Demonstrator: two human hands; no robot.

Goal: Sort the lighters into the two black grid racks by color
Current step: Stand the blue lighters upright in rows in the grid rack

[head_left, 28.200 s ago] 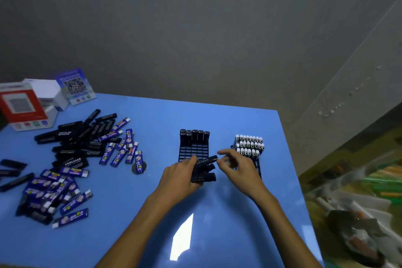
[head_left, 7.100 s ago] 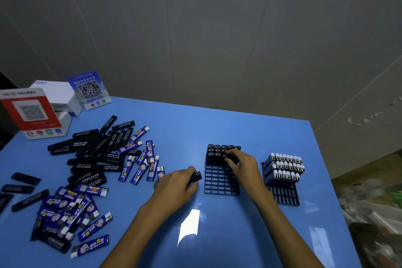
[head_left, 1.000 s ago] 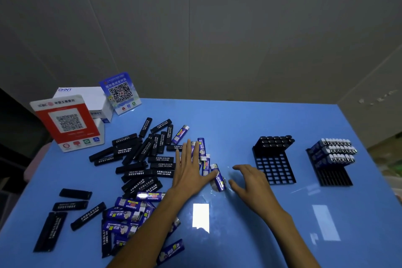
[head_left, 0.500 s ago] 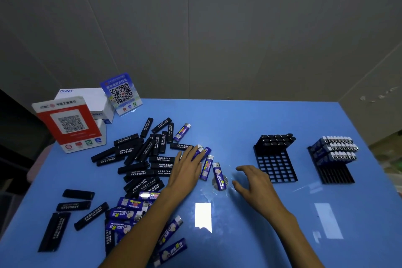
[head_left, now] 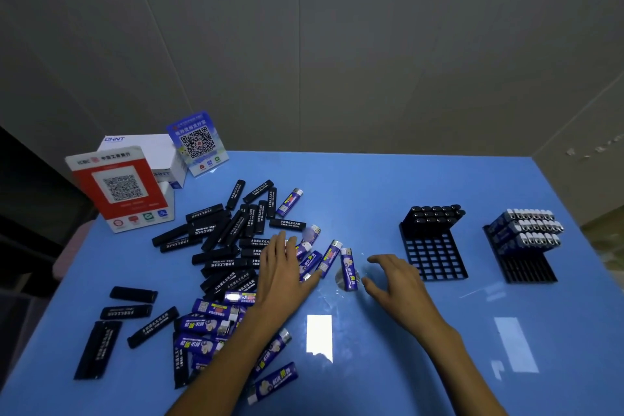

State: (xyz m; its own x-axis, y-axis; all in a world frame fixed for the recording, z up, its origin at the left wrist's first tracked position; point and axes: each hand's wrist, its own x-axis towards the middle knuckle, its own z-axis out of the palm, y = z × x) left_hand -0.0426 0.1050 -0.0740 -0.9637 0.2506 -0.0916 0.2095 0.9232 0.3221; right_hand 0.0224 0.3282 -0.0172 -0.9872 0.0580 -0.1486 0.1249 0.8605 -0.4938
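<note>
- The left hand (head_left: 282, 272) is laid flat, palm down, on the blue table (head_left: 371, 199), with fingers straight and slightly spread; it rests on loose lighters at the right edge of the pile.
- The right hand (head_left: 393, 284) is held just above or on the table, fingers loosely curved and spread; nothing is pinched by it.
- A blue lighter (head_left: 348, 268) lies flat between the two hands, just left of the right thumb.
- Three more blue lighters (head_left: 329, 257) lie beside the left fingertips; one of them is blurred.
- The black lighters (head_left: 223, 236) are heaped left of centre, with a few strays (head_left: 133, 294) near the left edge.
- A second cluster of blue lighters (head_left: 209, 324) lies nearer, partly hidden under the left forearm.
- One blue lighter (head_left: 289, 202) lies alone at the far side of the pile.
- The left black grid rack (head_left: 435, 260) stands right of centre, with black lighters upright in its far rows only.
- The right black grid rack (head_left: 526, 267) stands near the right edge, with blue lighters upright in its far rows.
- A red QR sign (head_left: 120, 187), a white box (head_left: 148, 149) and a blue QR sign (head_left: 197, 143) stand at the far left corner.
</note>
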